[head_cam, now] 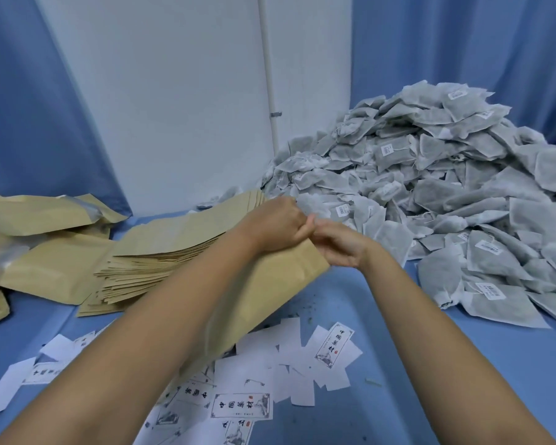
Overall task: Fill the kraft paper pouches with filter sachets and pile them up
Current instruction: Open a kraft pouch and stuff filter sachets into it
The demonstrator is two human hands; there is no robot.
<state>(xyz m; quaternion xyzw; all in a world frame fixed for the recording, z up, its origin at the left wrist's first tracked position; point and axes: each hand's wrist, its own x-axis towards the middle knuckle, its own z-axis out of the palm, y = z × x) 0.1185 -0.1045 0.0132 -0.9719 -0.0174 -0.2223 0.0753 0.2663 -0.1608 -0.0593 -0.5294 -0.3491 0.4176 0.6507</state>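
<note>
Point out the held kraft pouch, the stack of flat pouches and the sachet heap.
held kraft pouch (270,284), head view, its bare flat face.
stack of flat pouches (174,232), head view, top pouch's face.
sachet heap (446,175), head view, middle of the pile.

Two hands are showing, the left hand (276,223) and the right hand (337,248), and they are gripping one pouch (276,287) between them. One stack (161,248) of flat pouches is lying behind it, several dozen at least, its edges too fine to count. At least three filled pouches (55,268) are resting at the left. One heap of sachets (446,187) is rising at the right, well over a hundred. Labels (241,406) are lying scattered on the worktop (398,380): about six are showing print, roughly a dozen more are lying blank side up, and overlap is hiding the exact number. Two curtains (29,107) are hanging behind, and one pipe (268,75) is running down the wall.
</note>
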